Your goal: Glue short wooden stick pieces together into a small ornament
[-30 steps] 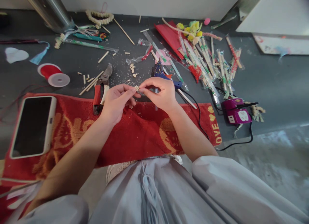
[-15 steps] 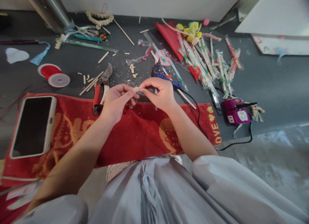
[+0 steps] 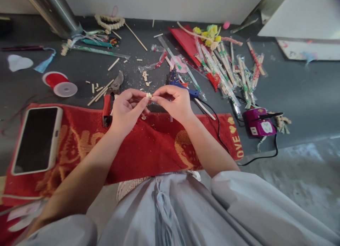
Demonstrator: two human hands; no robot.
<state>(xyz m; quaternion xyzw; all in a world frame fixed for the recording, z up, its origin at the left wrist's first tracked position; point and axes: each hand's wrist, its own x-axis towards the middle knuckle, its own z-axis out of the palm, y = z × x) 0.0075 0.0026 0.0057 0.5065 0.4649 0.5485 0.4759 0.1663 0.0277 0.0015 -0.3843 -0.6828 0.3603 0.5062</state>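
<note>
My left hand (image 3: 127, 109) and my right hand (image 3: 176, 102) meet above the far edge of a red towel (image 3: 148, 147). Both pinch a small pale cluster of wooden bits (image 3: 148, 95) between thumb and fingertips. A thin clear stick hangs down below my right hand. Red-handled pruning shears (image 3: 111, 95) lie just left of my left hand. A blue glue gun (image 3: 180, 84) lies just beyond my right hand, its black cord (image 3: 220, 127) running off to the right.
A phone (image 3: 37, 138) rests on the towel's left end. A red thread spool (image 3: 60, 84), cut stick pieces and sawdust lie on the dark table. Wrapped chopsticks (image 3: 225, 72) pile at the right beside a purple power strip (image 3: 259, 124). A metal pole (image 3: 50, 12) stands far left.
Both hands shifted slightly left and a little higher, still pinching the small wooden cluster. Nothing else moved.
</note>
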